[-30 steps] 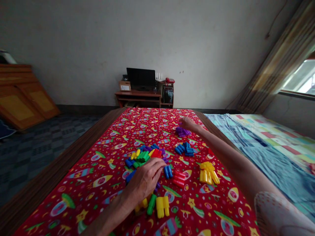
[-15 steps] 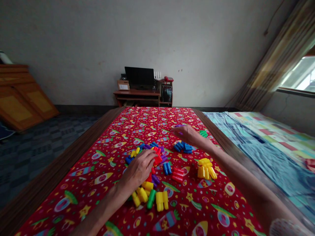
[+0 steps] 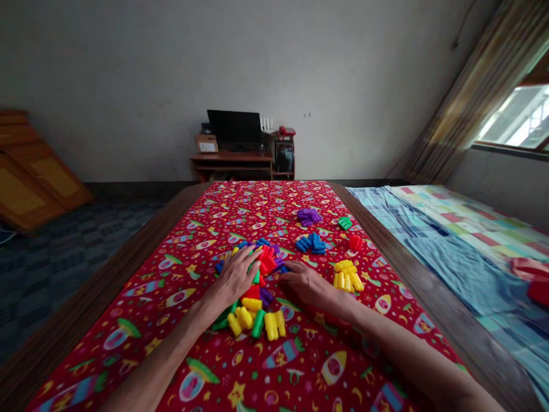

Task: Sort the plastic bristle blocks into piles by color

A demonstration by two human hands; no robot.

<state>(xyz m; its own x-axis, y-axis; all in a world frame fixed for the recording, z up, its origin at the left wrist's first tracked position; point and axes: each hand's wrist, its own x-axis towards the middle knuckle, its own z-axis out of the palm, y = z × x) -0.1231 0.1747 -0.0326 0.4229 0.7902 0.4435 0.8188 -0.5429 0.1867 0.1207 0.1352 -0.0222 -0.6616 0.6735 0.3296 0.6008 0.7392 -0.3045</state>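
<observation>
My left hand (image 3: 238,274) lies over a mixed pile of plastic building blocks, its fingers spread across the top. Red blocks (image 3: 266,260) show beside its fingertips, and part of the pile is hidden under the palm. To the right of the pile, my right hand (image 3: 303,281) is low over the cloth with bent fingers closed at a blue block (image 3: 283,269); most of that block is covered. Yellow blocks (image 3: 243,317), a green block (image 3: 258,324) and a yellow pair (image 3: 274,325) form the near end of the pile.
Sorted groups lie to the right: purple blocks (image 3: 309,216), green blocks (image 3: 345,223), blue blocks (image 3: 312,243), red blocks (image 3: 355,243) and yellow blocks (image 3: 348,277). A red patterned cloth (image 3: 240,372) covers the table. A bed (image 3: 463,252) stands along the right side.
My right hand has come back from the purple group at the far right to beside the pile. The purple group is now uncovered. My left hand stays on the pile, fingers more spread.
</observation>
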